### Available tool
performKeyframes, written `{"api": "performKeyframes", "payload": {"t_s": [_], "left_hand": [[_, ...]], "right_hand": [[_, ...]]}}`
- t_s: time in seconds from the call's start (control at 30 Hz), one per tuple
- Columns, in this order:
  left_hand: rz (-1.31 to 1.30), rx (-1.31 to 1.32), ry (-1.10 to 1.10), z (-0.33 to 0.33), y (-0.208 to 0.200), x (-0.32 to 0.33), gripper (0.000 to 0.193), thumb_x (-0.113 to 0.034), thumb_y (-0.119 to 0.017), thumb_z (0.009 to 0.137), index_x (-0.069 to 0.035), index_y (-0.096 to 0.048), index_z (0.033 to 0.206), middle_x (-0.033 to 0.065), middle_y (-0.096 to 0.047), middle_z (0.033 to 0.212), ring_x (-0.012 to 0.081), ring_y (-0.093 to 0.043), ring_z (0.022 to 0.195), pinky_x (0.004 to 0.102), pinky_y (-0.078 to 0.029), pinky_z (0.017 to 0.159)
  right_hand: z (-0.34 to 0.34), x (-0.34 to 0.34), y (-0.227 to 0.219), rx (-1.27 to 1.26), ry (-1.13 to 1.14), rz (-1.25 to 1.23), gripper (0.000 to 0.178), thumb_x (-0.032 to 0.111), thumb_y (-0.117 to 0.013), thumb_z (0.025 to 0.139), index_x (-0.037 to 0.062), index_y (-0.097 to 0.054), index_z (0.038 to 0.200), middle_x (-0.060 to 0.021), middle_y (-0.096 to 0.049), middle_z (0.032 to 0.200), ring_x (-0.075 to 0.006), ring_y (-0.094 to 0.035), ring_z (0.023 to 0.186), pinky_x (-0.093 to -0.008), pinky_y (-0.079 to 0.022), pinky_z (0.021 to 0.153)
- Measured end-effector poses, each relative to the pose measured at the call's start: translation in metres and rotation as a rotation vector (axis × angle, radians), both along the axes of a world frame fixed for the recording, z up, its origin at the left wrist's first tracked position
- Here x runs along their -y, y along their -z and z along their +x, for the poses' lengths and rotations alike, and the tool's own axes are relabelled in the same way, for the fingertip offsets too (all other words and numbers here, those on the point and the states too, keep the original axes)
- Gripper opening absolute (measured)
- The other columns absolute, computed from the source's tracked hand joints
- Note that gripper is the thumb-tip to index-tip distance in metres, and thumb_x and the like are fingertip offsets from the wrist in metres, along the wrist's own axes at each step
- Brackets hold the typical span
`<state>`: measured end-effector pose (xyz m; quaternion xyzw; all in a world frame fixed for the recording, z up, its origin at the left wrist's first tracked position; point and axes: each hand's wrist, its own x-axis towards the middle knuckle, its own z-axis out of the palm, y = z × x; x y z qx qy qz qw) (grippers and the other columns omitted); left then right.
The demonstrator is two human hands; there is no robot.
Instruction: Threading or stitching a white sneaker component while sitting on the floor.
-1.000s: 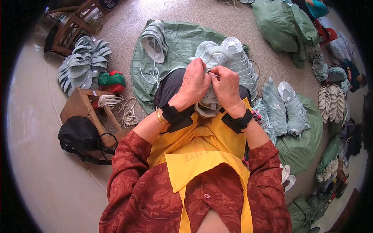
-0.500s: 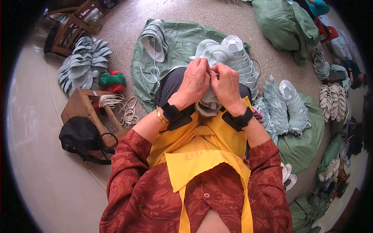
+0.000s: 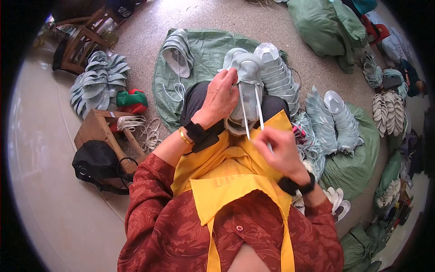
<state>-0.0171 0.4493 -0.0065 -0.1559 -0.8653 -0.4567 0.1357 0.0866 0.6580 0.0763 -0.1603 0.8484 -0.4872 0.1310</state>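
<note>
A pale grey-green shoe upper (image 3: pixel 250 72) lies between my knees, its toe pointing away from me. Two white strands of a shoelace (image 3: pixel 260 109) run from its lacing area back toward me. My right hand (image 3: pixel 278 152), a little blurred, is closed on the lace ends low over the yellow apron. Along the upper's left edge, my left hand (image 3: pixel 219 96) grips it; its fingertips are partly hidden. Beyond the knees, more nested uppers (image 3: pixel 274 68) rest on a green sack (image 3: pixel 210 41).
To the left stand a wooden stool (image 3: pixel 97 127) with white laces, a black bag (image 3: pixel 97 161) and a pile of uppers (image 3: pixel 99 79). On the right, stacked uppers (image 3: pixel 337 120) and bundled laces (image 3: pixel 308 140) lie by a green sack (image 3: pixel 362 167). A full green bag (image 3: pixel 317 27) sits farther off.
My hands were together over the upper; now the right has pulled back toward me and to the right with the lace, drawing the strands taut. The left has shifted slightly onto the upper's side.
</note>
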Motion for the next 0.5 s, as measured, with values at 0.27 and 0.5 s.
{"api": "performKeyframes", "payload": {"t_s": [0.27, 0.5], "left_hand": [[-0.024, -0.128, 0.151, 0.013, -0.023, -0.004, 0.024, 0.005, -0.063, 0.079, -0.001, -0.057, 0.103, 0.0146, -0.057, 0.095, 0.0328, -0.058, 0.092, 0.0387, -0.050, 0.078], [0.163, 0.011, 0.427, 0.053, -0.092, -0.013, 0.010, 0.004, -0.064, 0.087, 0.000, -0.061, 0.094, 0.0106, -0.065, 0.090, 0.0252, -0.063, 0.080, 0.0325, -0.051, 0.070]], "right_hand": [[0.018, -0.036, -0.061, 0.297, 0.092, -0.330, 0.007, 0.002, -0.072, 0.089, -0.0010, -0.066, 0.086, 0.0008, -0.064, 0.077, -0.0030, -0.057, 0.071, -0.0215, -0.046, 0.061], [-0.016, -0.037, -0.068, 0.432, 0.259, -0.500, 0.008, 0.003, -0.070, 0.093, 0.0014, -0.064, 0.088, 0.0012, -0.062, 0.075, -0.0023, -0.054, 0.057, -0.0184, -0.038, 0.047]]}}
